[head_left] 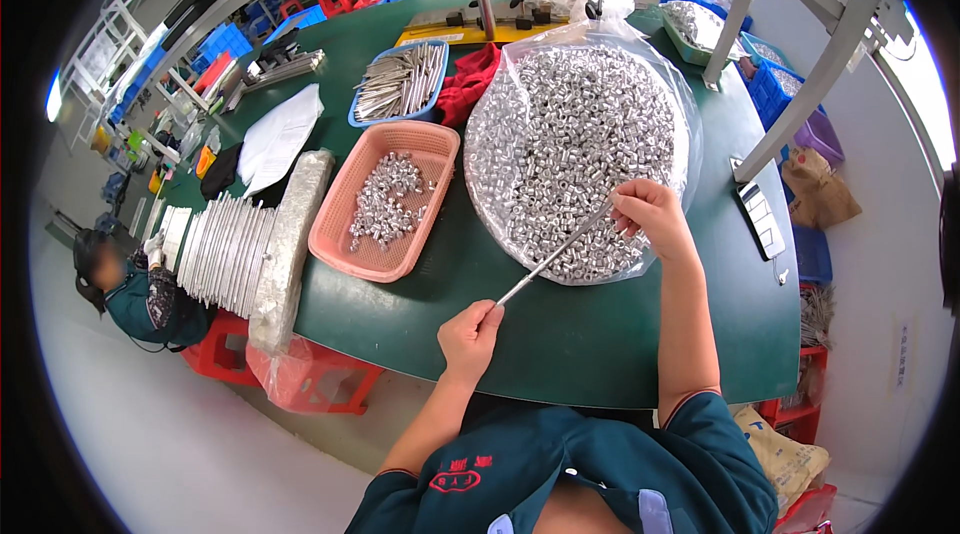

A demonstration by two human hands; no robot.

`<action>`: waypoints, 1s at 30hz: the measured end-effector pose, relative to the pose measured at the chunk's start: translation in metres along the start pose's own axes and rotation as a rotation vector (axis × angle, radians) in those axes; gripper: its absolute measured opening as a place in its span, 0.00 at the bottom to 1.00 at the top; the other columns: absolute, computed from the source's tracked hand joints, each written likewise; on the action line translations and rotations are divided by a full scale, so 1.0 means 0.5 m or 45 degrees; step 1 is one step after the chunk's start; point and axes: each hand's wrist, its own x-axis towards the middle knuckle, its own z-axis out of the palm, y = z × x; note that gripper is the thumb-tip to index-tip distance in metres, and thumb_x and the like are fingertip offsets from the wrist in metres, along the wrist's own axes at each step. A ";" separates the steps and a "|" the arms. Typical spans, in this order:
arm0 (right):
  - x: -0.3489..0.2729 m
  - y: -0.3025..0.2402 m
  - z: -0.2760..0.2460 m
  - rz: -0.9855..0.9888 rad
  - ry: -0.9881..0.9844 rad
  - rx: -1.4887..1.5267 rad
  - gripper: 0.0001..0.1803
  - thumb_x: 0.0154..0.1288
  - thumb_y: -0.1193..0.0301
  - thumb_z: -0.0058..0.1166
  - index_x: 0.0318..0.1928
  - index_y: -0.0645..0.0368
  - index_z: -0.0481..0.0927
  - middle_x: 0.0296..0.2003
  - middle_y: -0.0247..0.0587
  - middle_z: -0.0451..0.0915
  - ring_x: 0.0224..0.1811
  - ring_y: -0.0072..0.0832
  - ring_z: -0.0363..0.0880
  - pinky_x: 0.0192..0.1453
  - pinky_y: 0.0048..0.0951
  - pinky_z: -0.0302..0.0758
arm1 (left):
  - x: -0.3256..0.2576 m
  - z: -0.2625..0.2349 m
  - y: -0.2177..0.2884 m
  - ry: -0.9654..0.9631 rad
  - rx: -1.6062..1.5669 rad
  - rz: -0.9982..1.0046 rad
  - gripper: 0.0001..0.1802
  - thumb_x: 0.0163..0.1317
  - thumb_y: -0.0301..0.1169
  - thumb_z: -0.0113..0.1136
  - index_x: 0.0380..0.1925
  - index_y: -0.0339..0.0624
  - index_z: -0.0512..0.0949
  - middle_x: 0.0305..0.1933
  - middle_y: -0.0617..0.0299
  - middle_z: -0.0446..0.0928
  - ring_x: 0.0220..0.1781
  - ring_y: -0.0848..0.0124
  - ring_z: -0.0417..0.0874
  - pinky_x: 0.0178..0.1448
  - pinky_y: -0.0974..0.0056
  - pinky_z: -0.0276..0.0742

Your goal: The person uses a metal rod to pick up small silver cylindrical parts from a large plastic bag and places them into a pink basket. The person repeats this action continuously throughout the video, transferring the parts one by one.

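Observation:
A thin metal rod (550, 259) slants over the near side of a large heap of small silvery metal sleeves (590, 124). My left hand (468, 342) is closed around the rod's lower end, above the green tabletop. At the upper end, the fingertips of my right hand (650, 217) pinch together on the rod; whether they also hold a sleeve is too small to tell. Clear plastic sheeting (686, 124) surrounds the heap. To its left stands a pink plastic basket (358, 267) with a smaller pile of metal pieces (388, 204) inside.
Behind the pink basket are a blue basket (362, 121) of metal rods and a red cloth (470, 84). A wrapped bundle (285, 254) and stacked rods (225, 249) lie left, beside a co-worker (140, 294). A phone (762, 221) rests near a metal post (800, 99) on the right.

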 end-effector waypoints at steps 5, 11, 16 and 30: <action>0.004 0.013 0.012 0.094 -0.097 -0.064 0.08 0.64 0.68 0.61 0.36 0.60 0.82 0.25 0.36 0.83 0.20 0.19 0.79 0.23 0.18 0.72 | 0.001 0.000 0.001 -0.015 -0.051 -0.041 0.06 0.64 0.29 0.66 0.35 0.37 0.83 0.20 0.64 0.74 0.21 0.78 0.71 0.28 0.72 0.68; -0.024 0.003 0.080 -0.272 -0.229 -1.057 0.09 0.61 0.71 0.61 0.43 0.56 0.86 0.30 0.37 0.85 0.29 0.32 0.83 0.34 0.31 0.78 | 0.000 -0.004 -0.006 0.058 -0.108 -0.141 0.08 0.66 0.31 0.65 0.36 0.36 0.83 0.21 0.65 0.74 0.23 0.81 0.71 0.29 0.73 0.68; -0.023 0.049 0.079 -0.528 -0.195 -1.488 0.12 0.59 0.74 0.58 0.44 0.53 0.87 0.42 0.41 0.82 0.42 0.43 0.83 0.50 0.40 0.78 | 0.004 -0.004 0.001 0.033 -0.087 -0.139 0.08 0.67 0.31 0.65 0.36 0.35 0.82 0.23 0.67 0.74 0.24 0.81 0.70 0.31 0.74 0.67; 0.028 0.042 -0.012 0.096 -0.130 0.466 0.09 0.71 0.69 0.58 0.43 0.63 0.82 0.27 0.33 0.80 0.25 0.18 0.78 0.25 0.19 0.73 | 0.001 -0.001 0.003 -0.001 -0.012 -0.072 0.06 0.63 0.31 0.67 0.34 0.39 0.84 0.19 0.63 0.76 0.20 0.77 0.74 0.27 0.71 0.69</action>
